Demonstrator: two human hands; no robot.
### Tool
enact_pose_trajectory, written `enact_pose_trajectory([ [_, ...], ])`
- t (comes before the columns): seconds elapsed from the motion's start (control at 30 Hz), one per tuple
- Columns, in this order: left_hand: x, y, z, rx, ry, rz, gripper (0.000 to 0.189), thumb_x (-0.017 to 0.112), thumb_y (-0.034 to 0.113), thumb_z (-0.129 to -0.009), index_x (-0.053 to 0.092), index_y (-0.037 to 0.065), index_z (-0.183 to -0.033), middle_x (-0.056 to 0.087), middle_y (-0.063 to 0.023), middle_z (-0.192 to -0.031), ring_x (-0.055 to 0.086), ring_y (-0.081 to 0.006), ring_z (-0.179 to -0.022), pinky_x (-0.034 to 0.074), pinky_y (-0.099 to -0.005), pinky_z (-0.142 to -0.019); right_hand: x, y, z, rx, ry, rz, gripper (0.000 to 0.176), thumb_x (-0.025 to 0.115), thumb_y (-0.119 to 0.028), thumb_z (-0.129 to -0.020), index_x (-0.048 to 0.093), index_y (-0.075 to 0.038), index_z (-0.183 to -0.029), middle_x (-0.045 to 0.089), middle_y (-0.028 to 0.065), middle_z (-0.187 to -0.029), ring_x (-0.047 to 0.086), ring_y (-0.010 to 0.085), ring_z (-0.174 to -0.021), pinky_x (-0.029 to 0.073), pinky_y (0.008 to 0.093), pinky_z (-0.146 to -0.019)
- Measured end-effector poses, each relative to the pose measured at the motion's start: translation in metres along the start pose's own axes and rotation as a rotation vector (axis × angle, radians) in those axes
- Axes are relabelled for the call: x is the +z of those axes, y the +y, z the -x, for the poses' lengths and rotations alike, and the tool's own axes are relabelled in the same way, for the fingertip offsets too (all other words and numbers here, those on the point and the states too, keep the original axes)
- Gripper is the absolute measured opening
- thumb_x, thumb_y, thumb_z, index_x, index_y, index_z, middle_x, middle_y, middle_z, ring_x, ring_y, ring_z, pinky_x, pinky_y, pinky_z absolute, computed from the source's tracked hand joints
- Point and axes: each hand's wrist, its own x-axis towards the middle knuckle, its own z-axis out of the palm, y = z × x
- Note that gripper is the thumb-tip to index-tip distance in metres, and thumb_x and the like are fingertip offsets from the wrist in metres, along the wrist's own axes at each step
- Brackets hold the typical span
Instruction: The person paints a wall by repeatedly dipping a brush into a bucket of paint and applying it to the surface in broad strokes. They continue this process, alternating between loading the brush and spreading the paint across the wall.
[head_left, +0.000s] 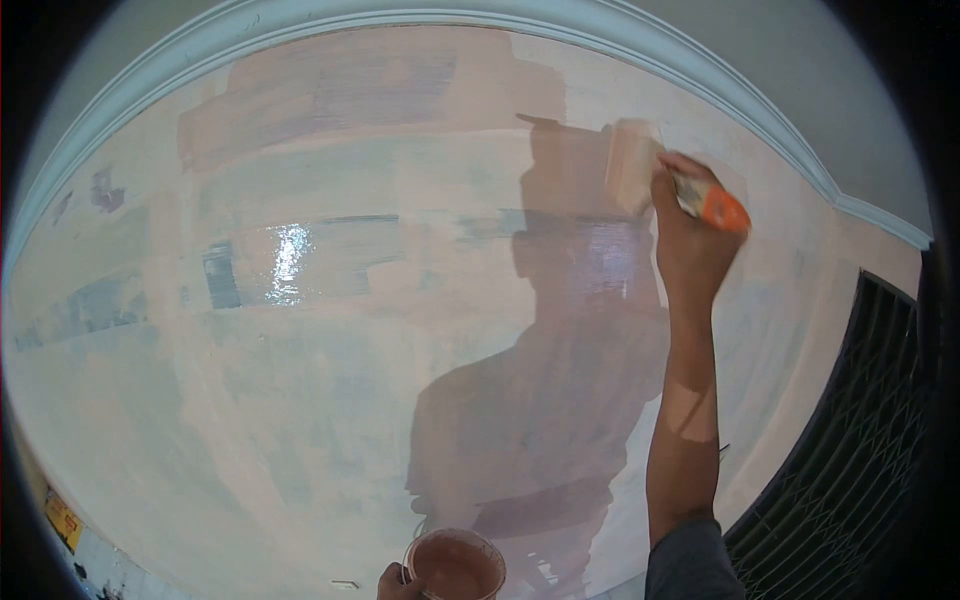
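My right hand (pixel 700 235) is raised to the upper right part of the wall (pixel 460 190), closed around the handle of a wide paintbrush (pixel 722 207) with an orange handle end. The brush's broad, pale bristle head (pixel 634 165) lies against the wall, blurred at its edges. Low in the view, my left hand (pixel 398 583) grips the rim of a small bucket (pixel 455 566) with pinkish-brown paint in it. Patchy pink coats cover the wall, with greyish and bluish areas showing through, and one wet patch (pixel 289 262) shines at left of centre.
White moulding (pixel 330 18) runs along the wall's top edge. A dark folding lattice gate (pixel 840 440) stands at the right. At the lower left lies a yellow-orange packet (pixel 63 522). My shadow (pixel 530 400) falls across the wall's middle.
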Motion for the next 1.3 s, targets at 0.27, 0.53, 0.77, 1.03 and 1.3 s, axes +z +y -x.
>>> enact_pose_trajectory([
  [0.27, -0.009, -0.016, -0.006, 0.056, -0.017, 0.030, 0.022, 0.067, 0.004, -0.075, 0.049, -0.004, -0.086, 0.056, -0.0106, -0.067, 0.060, -0.0209, -0.049, 0.052, -0.0322, -0.042, 0.068, 0.004, -0.035, -0.134, -0.065, 0.182, 0.011, 0.070, -0.012, -0.078, 0.071, -0.007, -0.088, 0.065, 0.0117, -0.072, 0.064, 0.0243, -0.064, 0.052, 0.0332, -0.063],
  [0.53, -0.017, -0.007, 0.007, 0.062, 0.019, 0.120, 0.021, 0.065, 0.001, -0.073, 0.049, -0.004, -0.086, 0.057, -0.0109, -0.068, 0.061, -0.0202, -0.049, 0.053, -0.0320, -0.042, 0.141, -0.062, -0.002, -0.181, -0.205, 0.384, 0.014, 0.059, -0.016, -0.084, 0.069, -0.006, -0.082, 0.064, 0.0126, -0.077, 0.065, 0.0308, -0.076, 0.053, 0.0420, -0.069],
  [0.77, -0.014, 0.004, 0.011, 0.100, 0.043, 0.041, 0.021, 0.063, 0.009, -0.082, 0.042, 0.006, -0.079, 0.047, -0.0049, -0.065, 0.050, -0.0144, -0.046, 0.048, -0.0290, -0.039, 0.172, -0.195, 0.070, -0.073, -0.275, -0.422, 0.013, 0.067, -0.002, -0.074, 0.066, -0.004, -0.086, 0.062, 0.0145, -0.079, 0.063, 0.0325, -0.074, 0.050, 0.0410, -0.068],
  [1.03, -0.020, 0.015, 0.025, 0.069, 0.053, 0.117, 0.021, 0.061, 0.003, -0.079, 0.041, 0.007, -0.076, 0.044, -0.0042, -0.063, 0.051, -0.0168, -0.044, 0.048, -0.0300, -0.038, 0.106, -0.077, 0.025, -0.135, 0.037, -0.245, 0.009, 0.070, -0.002, -0.078, 0.070, -0.004, -0.087, 0.069, 0.0093, -0.082, 0.067, 0.0218, -0.075, 0.051, 0.0304, -0.070],
  [1.3, -0.031, 0.011, -0.002, 0.021, -0.029, 0.113, 0.025, 0.064, 0.003, -0.077, 0.040, 0.008, -0.074, 0.042, -0.0033, -0.063, 0.053, -0.0181, -0.044, 0.048, -0.0296, -0.036, 0.092, -0.020, 0.028, -0.021, -0.012, 0.161, 0.010, 0.070, -0.004, -0.077, 0.070, -0.002, -0.087, 0.069, 0.0101, -0.084, 0.067, 0.0221, -0.075, 0.052, 0.0307, -0.071],
])
